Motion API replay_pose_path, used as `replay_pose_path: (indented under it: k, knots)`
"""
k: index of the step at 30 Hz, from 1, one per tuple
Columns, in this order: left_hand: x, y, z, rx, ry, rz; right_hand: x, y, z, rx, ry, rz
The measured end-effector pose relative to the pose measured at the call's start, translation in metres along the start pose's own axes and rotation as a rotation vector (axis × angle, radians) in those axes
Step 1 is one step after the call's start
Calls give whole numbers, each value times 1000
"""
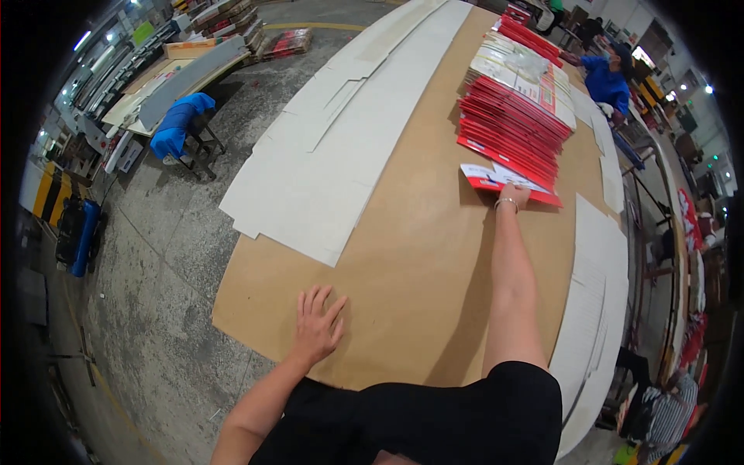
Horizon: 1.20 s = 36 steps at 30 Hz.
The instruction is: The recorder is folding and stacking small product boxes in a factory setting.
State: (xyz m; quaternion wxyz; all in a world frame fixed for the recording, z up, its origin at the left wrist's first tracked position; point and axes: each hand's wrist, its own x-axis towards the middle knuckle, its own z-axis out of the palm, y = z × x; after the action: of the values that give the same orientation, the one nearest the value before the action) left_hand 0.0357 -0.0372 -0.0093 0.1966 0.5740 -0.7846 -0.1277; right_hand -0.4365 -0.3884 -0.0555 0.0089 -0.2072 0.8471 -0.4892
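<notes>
My right hand (514, 194), with a bracelet at the wrist, reaches far over the table and grips the near edge of a red-and-white printed flat card piece (482, 177). Just beyond it a fanned row of red flat card pieces (511, 116) lies overlapped on the brown tabletop (403, 256). Whether the held piece still touches that row, I cannot tell. Near the table's front edge my left hand (317, 322) rests on the surface, fingers spread, holding nothing.
Long white cardboard sheets (341, 155) cover the table's left side, and more white sheets (593, 287) lie along its right. A white printed stack (511, 66) sits beyond the red row. One person in blue (606, 81) stands at the far right; a stool with blue cloth (182, 124) is left.
</notes>
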Motion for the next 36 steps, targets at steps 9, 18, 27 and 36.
replay_pose_path:
  k: [9,18,27,36]
  knots:
    - [-7,-11,-19,78,-80,-90,-25,-64,10,-646,-573,-450]
    - [-2,-9,-11,85,-98,-75,19,-88,64,-649,-474,-317]
    - [-18,-20,-15,84,-54,-65,-191,-26,8,305,-465,-528]
    - [-18,-24,10,19,140,-23,-442,-115,-91,-352,-1089,-1425]
